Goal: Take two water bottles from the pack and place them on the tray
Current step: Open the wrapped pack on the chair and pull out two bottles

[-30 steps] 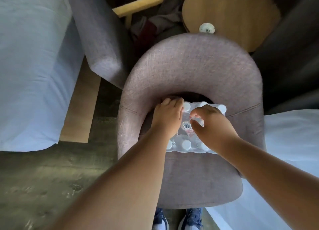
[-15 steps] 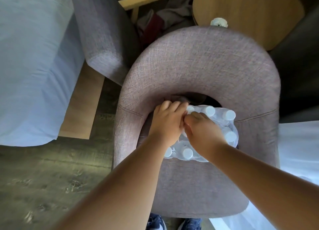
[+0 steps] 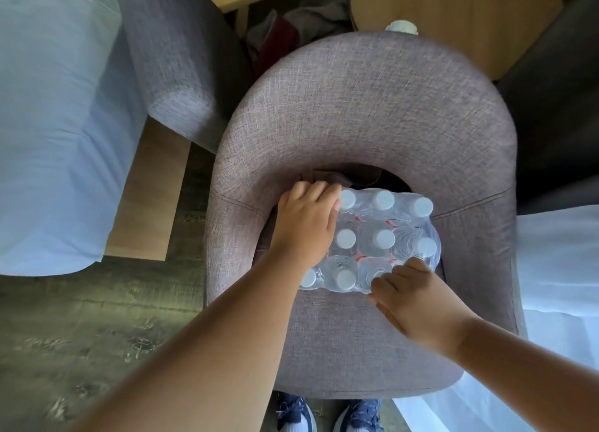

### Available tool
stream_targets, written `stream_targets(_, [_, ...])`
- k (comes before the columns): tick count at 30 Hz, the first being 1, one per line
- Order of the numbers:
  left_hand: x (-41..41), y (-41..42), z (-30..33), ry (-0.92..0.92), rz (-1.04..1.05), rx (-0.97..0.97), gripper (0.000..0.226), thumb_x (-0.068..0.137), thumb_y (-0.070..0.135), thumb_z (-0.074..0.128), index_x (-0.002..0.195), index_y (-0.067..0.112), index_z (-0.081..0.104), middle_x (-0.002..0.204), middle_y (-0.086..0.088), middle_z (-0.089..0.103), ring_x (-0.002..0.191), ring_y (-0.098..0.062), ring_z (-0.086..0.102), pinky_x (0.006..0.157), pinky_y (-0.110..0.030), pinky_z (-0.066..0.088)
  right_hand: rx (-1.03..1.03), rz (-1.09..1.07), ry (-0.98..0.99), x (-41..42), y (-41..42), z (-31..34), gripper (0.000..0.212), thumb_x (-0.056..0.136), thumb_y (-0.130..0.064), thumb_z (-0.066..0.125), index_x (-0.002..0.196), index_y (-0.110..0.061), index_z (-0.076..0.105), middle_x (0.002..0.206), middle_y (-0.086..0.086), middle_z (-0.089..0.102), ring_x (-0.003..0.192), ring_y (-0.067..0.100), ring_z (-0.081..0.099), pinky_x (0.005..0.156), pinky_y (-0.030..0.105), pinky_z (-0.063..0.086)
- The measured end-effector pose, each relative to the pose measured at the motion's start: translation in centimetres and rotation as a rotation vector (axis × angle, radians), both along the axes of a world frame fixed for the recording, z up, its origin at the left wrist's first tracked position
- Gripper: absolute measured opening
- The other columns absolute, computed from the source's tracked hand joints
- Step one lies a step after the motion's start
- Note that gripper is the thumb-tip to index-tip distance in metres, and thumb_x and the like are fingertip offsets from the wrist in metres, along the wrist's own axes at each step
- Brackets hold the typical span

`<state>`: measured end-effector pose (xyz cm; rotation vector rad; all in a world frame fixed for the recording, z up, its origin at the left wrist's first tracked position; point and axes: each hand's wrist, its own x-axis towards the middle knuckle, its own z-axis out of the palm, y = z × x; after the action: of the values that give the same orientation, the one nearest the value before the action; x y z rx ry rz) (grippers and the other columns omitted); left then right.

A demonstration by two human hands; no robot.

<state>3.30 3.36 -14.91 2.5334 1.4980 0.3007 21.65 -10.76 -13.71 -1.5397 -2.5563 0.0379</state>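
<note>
A shrink-wrapped pack of water bottles (image 3: 382, 240) with white caps lies on the seat of a grey fabric armchair (image 3: 363, 113). My left hand (image 3: 304, 227) presses flat on the pack's left side, fingers over the far left corner. At the pack's near right corner, my right hand (image 3: 411, 295) has its fingers curled into the plastic wrap. No bottle is out of the pack. No tray is in view.
A bed with pale blue sheets (image 3: 55, 123) is at the left, and another sheet (image 3: 560, 269) at the right. A second grey chair (image 3: 168, 52) stands at the back left. Behind the armchair is a round wooden table (image 3: 460, 13). My shoes (image 3: 327, 415) are below.
My right hand has moved from the top middle of the pack to its near right corner. More bottle caps now show. My left hand stays on the left side.
</note>
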Motion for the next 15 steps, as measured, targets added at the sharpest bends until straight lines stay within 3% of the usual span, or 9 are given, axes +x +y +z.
stream_targets(4, [0.1, -0.5, -0.1, -0.004, 0.018, -0.001, 0.036, 0.102, 0.031, 0.04, 0.125, 0.022, 0.067, 0.113, 0.007, 0.07, 0.102, -0.026, 0.06, 0.085, -0.04, 0.052, -0.078, -0.002, -0.024, -0.4, -0.4, 0.5, 0.033, 0.093, -0.022, 0.052, 0.063, -0.014, 0.061, 0.051, 0.001, 0.057, 0.041, 0.027, 0.053, 0.052, 0.031, 0.043])
stream_targets(7, [0.0, -0.5, 0.1, -0.004, 0.015, 0.004, 0.037, 0.103, 0.032, 0.038, 0.122, 0.021, 0.067, 0.112, 0.006, 0.07, 0.101, -0.026, 0.059, 0.084, -0.041, 0.053, -0.144, -0.131, 0.027, -1.2, 0.2, 1.8, 0.032, 0.088, -0.021, 0.053, 0.057, -0.013, 0.054, 0.04, 0.002, 0.051, 0.029, 0.029, 0.047, 0.042, 0.025, 0.03])
stream_targets(9, [0.1, -0.6, 0.1, -0.004, 0.022, 0.008, 0.034, 0.103, 0.031, 0.039, 0.119, 0.021, 0.068, 0.111, 0.005, 0.07, 0.101, -0.026, 0.059, 0.083, -0.042, 0.053, -0.177, -0.253, 0.061, -1.7, 1.0, 2.1, 0.026, 0.083, -0.02, 0.064, 0.06, -0.012, 0.055, 0.036, 0.003, 0.05, 0.025, 0.029, 0.047, 0.038, 0.023, 0.028])
stream_targets(12, [0.2, -0.7, 0.2, -0.011, 0.029, -0.003, 0.036, 0.103, 0.032, 0.037, 0.117, 0.02, 0.068, 0.11, 0.005, 0.07, 0.101, -0.026, 0.06, 0.083, -0.041, 0.053, -0.192, -0.371, 0.023, -2.7, 2.9, 2.4, 0.022, 0.084, -0.03, 0.076, 0.084, -0.01, 0.067, 0.05, 0.003, 0.065, 0.036, 0.029, 0.06, 0.044, 0.023, 0.036])
stream_targets(14, [0.2, -0.7, 0.3, -0.017, 0.029, -0.009, 0.038, 0.102, 0.033, 0.035, 0.117, 0.02, 0.068, 0.111, 0.005, 0.07, 0.102, -0.026, 0.06, 0.084, -0.041, 0.053, -0.191, -0.411, -0.039, -3.5, 4.3, 2.5, 0.036, 0.087, -0.039, 0.074, 0.108, -0.01, 0.068, 0.068, 0.003, 0.074, 0.052, 0.028, 0.069, 0.054, 0.028, 0.042])
stream_targets(15, [0.2, -0.7, 0.3, -0.022, 0.029, -0.009, 0.04, 0.102, 0.033, 0.034, 0.118, 0.02, 0.068, 0.111, 0.005, 0.07, 0.102, -0.026, 0.06, 0.084, -0.041, 0.053, -0.169, -0.419, -0.067, -4.0, 4.8, 2.5, 0.04, 0.086, -0.043, 0.074, 0.109, -0.011, 0.068, 0.071, 0.002, 0.075, 0.056, 0.027, 0.07, 0.058, 0.03, 0.045])
